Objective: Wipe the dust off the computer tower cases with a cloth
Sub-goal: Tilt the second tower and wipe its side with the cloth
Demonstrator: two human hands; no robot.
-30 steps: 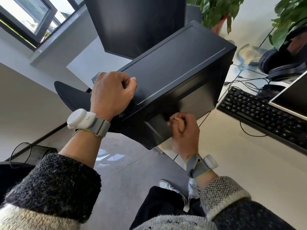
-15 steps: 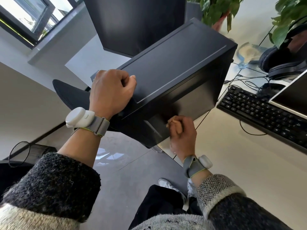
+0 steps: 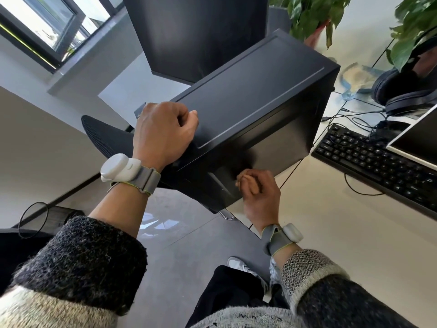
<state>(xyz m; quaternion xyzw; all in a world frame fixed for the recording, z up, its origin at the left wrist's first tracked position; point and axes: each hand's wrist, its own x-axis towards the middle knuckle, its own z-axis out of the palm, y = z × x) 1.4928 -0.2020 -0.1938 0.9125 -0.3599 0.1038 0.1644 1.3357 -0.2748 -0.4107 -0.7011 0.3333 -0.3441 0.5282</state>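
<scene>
A black computer tower case [image 3: 248,95] lies tilted at the left edge of the pale desk [image 3: 343,233], partly hanging over the floor. My left hand [image 3: 163,133] grips its near top corner with the fingers curled over the edge. Against the lower part of the case's near face, my right hand [image 3: 260,195] is balled into a fist. No cloth shows in either hand. A second large black case [image 3: 196,31] stands behind the first.
A black keyboard [image 3: 378,166] with trailing cables lies on the desk to the right, beside a monitor corner [image 3: 418,136]. Headphones [image 3: 406,91] and potted plants [image 3: 307,17] sit at the back. A black chair back [image 3: 106,136] is left of the case, over grey floor.
My right fist has shifted a little along the lower face of the case. My left hand keeps the same grip on the corner.
</scene>
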